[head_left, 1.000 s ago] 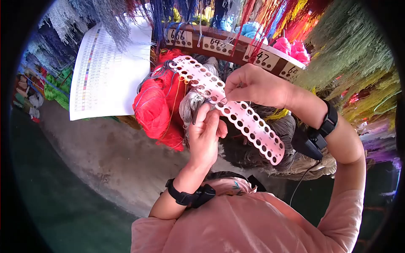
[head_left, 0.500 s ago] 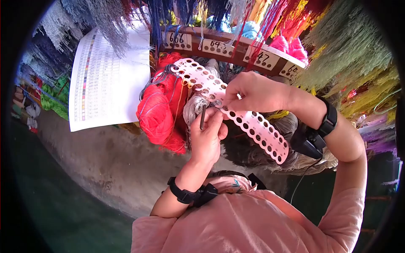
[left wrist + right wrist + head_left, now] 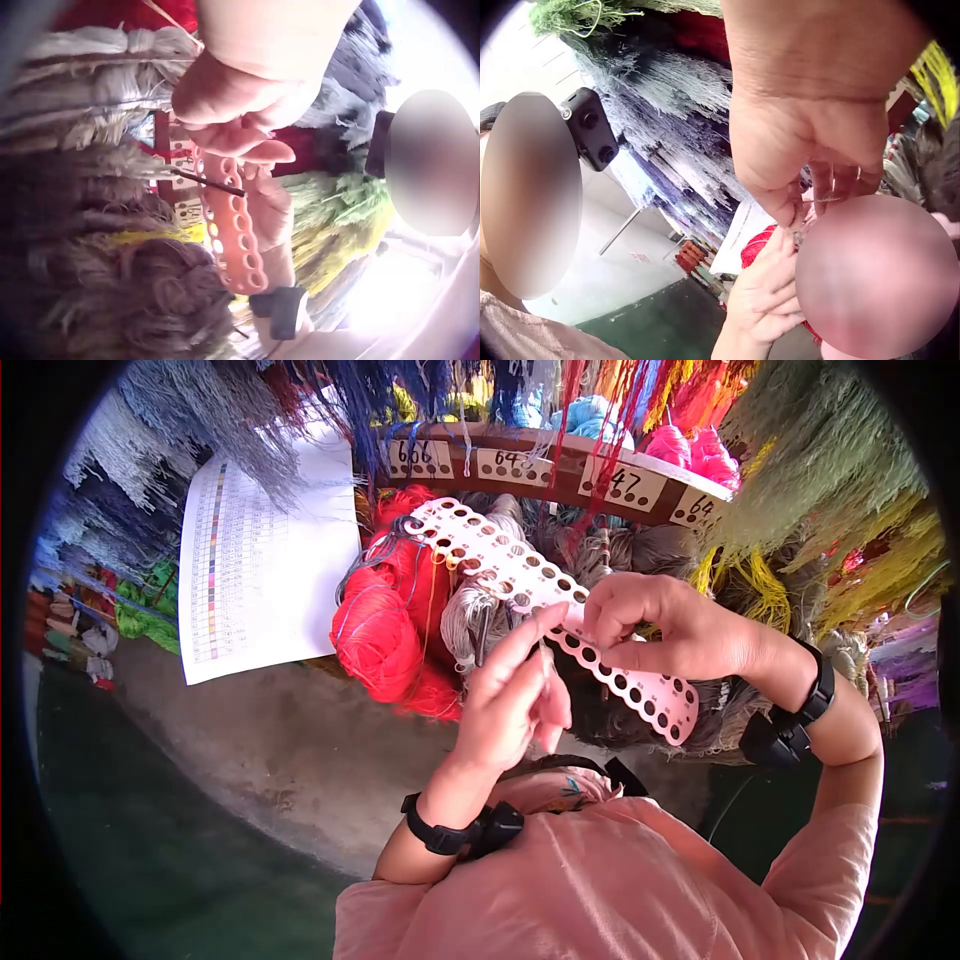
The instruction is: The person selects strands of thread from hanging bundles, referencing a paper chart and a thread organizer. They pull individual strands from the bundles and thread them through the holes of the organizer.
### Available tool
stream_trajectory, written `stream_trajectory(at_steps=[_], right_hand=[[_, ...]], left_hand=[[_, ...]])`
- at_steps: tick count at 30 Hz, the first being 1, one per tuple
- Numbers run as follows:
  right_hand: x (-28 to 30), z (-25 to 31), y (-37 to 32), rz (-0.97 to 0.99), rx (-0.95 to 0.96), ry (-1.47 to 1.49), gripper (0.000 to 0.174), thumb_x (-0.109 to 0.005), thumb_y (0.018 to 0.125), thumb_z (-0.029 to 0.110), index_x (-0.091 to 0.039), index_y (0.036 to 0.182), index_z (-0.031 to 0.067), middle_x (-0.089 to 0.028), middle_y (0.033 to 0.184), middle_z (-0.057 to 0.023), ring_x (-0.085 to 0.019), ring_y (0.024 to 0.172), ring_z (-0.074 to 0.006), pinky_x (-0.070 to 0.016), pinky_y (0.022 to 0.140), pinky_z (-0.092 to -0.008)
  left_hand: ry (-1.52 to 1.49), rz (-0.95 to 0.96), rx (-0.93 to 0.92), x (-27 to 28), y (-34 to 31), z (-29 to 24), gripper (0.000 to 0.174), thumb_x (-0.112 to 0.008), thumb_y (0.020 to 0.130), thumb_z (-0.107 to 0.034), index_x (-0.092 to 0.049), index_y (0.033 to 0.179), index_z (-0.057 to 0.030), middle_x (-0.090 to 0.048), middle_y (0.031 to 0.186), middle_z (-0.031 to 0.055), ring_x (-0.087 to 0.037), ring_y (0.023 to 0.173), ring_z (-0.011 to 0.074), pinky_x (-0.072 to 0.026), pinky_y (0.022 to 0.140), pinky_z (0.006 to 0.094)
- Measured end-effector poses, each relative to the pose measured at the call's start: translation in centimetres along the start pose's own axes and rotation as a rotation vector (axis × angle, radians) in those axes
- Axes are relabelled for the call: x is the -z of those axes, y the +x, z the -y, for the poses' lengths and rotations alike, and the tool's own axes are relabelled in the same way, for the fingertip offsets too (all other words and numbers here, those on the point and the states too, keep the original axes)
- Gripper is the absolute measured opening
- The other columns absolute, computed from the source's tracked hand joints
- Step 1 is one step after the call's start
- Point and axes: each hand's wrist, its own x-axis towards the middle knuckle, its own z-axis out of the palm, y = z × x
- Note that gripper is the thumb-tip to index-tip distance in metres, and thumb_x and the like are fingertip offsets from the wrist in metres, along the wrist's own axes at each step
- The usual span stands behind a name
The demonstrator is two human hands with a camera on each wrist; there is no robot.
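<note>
A long pale pink card (image 3: pixel 500 565) with rows of round holes lies slanted across the thread bundles in the head view. My left hand (image 3: pixel 515 700) is at the card's lower edge, its index finger stretched out and a fine grey thread (image 3: pixel 825 199) pinched at its fingertips. My right hand (image 3: pixel 675 628) hovers over the card's right half, fingers curled, and pinches the same thread, which crosses its fingers in the right wrist view. A thin dark stick (image 3: pixel 208 182) slants beside the left fingers.
Red skeins (image 3: pixel 385 630) and a pale grey skein (image 3: pixel 462 622) lie under the card's left end. A printed colour sheet (image 3: pixel 265 570) hangs at the left. Behind runs a brown shelf edge (image 3: pixel 570 475) with number labels. Coloured threads (image 3: pixel 820 470) hang all around from above.
My right hand has moved right and away from the left hand, along the card. My left index finger has stretched out, and the left hand has shifted slightly right.
</note>
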Motion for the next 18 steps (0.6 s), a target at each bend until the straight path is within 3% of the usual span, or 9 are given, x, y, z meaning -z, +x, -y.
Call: stream_trajectory(at_steps=[1, 2, 5, 6, 7, 9, 12, 15, 18], right_hand=[[-0.1, 0.0, -0.2, -0.003, 0.038, -0.04, 0.009, -0.061, 0.073, 0.004, -0.052, 0.07, 0.0011, -0.05, 0.08, -0.0057, -0.048, 0.076, -0.0156, -0.0386, 0.071, -0.0278], [-0.2, -0.1, -0.2, -0.007, 0.045, -0.052, 0.007, -0.061, 0.071, 0.003, -0.055, 0.072, 0.0021, -0.049, 0.08, -0.0057, -0.049, 0.078, -0.0158, -0.0398, 0.067, -0.0267], [-0.8, 0.1, -0.4, -0.049, -0.006, -0.142, 0.01, -0.062, 0.07, 0.003, -0.055, 0.076, 0.0026, -0.047, 0.082, -0.0058, -0.05, 0.078, -0.0155, -0.0414, 0.064, -0.0251], [-1.3, 0.1, -0.5, -0.088, 0.033, -0.174, 0.017, -0.063, 0.068, 0.002, -0.054, 0.082, 0.0025, -0.045, 0.085, -0.0071, -0.05, 0.078, -0.0173, -0.0426, 0.062, -0.0262], [-1.7, 0.0, -0.6, -0.124, 0.074, -0.223, 0.03, -0.066, 0.064, 0.005, -0.051, 0.089, 0.0012, -0.042, 0.087, -0.0096, -0.049, 0.078, -0.0219, -0.043, 0.064, -0.0297], [-2.0, 0.1, -0.6, -0.184, 0.158, -0.4, 0.037, -0.066, 0.059, 0.009, -0.049, 0.091, 0.0009, -0.043, 0.089, -0.0135, -0.05, 0.079, -0.0304, -0.0444, 0.067, -0.037], [-1.6, 0.3, -0.2, -0.106, 0.059, -0.431, 0.043, -0.067, 0.057, 0.008, -0.046, 0.094, -0.0009, -0.043, 0.088, -0.0143, -0.05, 0.079, -0.0308, -0.0445, 0.067, -0.0368], [-2.2, 0.1, 0.0, -0.183, 0.11, -0.334, 0.046, -0.067, 0.055, 0.003, -0.045, 0.095, -0.0014, -0.042, 0.086, -0.0145, -0.047, 0.075, -0.0317, -0.0418, 0.064, -0.0367], [-2.1, 1.3, 0.2, -0.145, 0.03, -0.354, 0.036, -0.066, 0.054, 0.002, -0.045, 0.084, -0.001, -0.04, 0.079, -0.0122, -0.045, 0.068, -0.0289, -0.039, 0.058, -0.0345]], left_hand=[[0.249, -0.105, 0.047, -0.7, 0.3, -0.2, 0.035, -0.038, 0.089, -0.014, -0.037, 0.122, -0.0031, -0.054, 0.056, 0.0069, -0.043, 0.036, 0.0056, -0.035, 0.035, 0.0166], [0.423, -0.118, 0.052, -0.8, 0.5, -0.2, 0.027, -0.048, 0.084, -0.005, -0.045, 0.111, -0.0007, -0.054, 0.059, 0.0081, -0.044, 0.038, 0.0076, -0.0329, 0.035, 0.0171], [0.528, -0.283, -0.296, -0.7, -0.2, 1.1, 0.007, -0.055, 0.078, 0.002, -0.052, 0.084, 0.0011, -0.055, 0.073, 0.008, -0.052, 0.048, 0.0059, -0.0404, 0.039, 0.0175], [0.499, -0.323, -0.336, -0.6, -0.8, 0.7, 0.009, -0.058, 0.074, 0.007, -0.05, 0.073, 0.0023, -0.052, 0.095, 0.0135, -0.054, 0.053, 0.0073, -0.0422, 0.043, 0.0174], [0.428, -0.322, -0.318, 0.3, -1.8, 0.9, 0.006, -0.055, 0.077, 0.003, -0.051, 0.073, 0.0025, -0.046, 0.106, 0.0173, -0.055, 0.058, 0.0102, -0.0438, 0.047, 0.0191], [0.299, -0.265, -0.295, 3.0, -4.4, 1.6, 0.011, -0.051, 0.081, -0.004, -0.051, 0.072, 0.0018, -0.047, 0.104, 0.0171, -0.055, 0.057, 0.013, -0.0445, 0.05, 0.0226], [-0.357, -0.217, -0.074, 7.9, -9.8, 3.1, 0.024, -0.052, 0.083, -0.022, -0.048, 0.068, -0.0035, -0.053, 0.092, 0.0154, -0.052, 0.061, 0.0177, -0.0412, 0.052, 0.0251], [-0.664, -0.314, -0.103, 12.6, -16.3, 5.1, 0.03, -0.039, 0.088, -0.029, -0.039, 0.064, -0.0106, -0.037, 0.062, 0.0005, -0.031, 0.047, 0.0103, -0.0287, 0.047, 0.023], [-0.841, -0.596, -0.189, 17.9, -23.4, 8.4, 0.027, -0.041, 0.087, -0.027, -0.042, 0.065, -0.0124, -0.041, 0.059, -0.0013, -0.037, 0.049, 0.009, -0.0326, 0.048, 0.0226]])
